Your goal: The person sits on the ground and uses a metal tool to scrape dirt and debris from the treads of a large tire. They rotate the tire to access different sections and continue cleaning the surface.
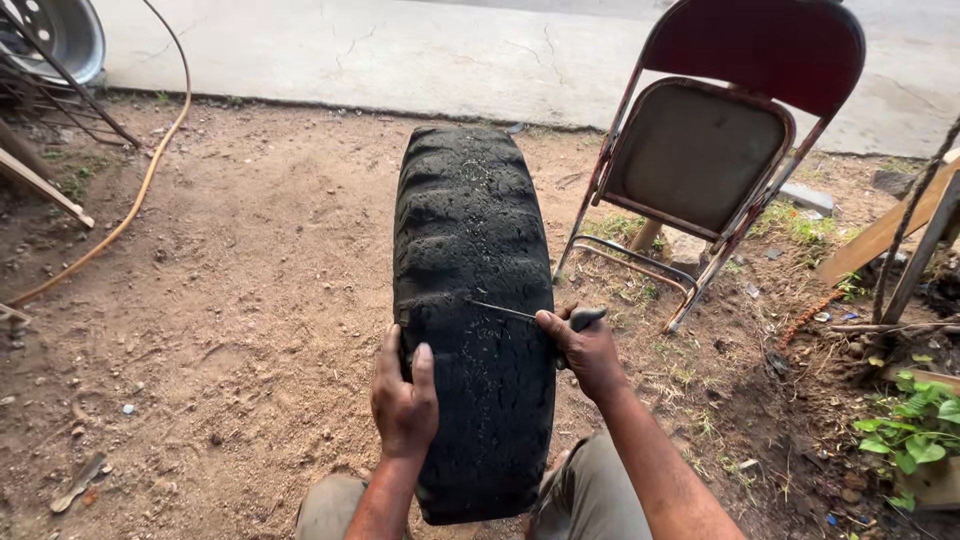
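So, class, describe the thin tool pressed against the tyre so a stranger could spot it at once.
Find the big black tyre standing upright on the dirt, steadied by the left hand. On its tread, the right hand grips a dark handle, from which a thin metal probe runs left onto the rubber. It is the only slim, shiny, straight thing on the worn tread.

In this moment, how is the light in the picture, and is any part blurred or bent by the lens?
Head view: soft, even daylight without hard shadows; the concrete at the top looks pale and slightly washed out; the tyre, left hand and right hand are sharp; the wide lens bends the edges, so the folding chair leans.
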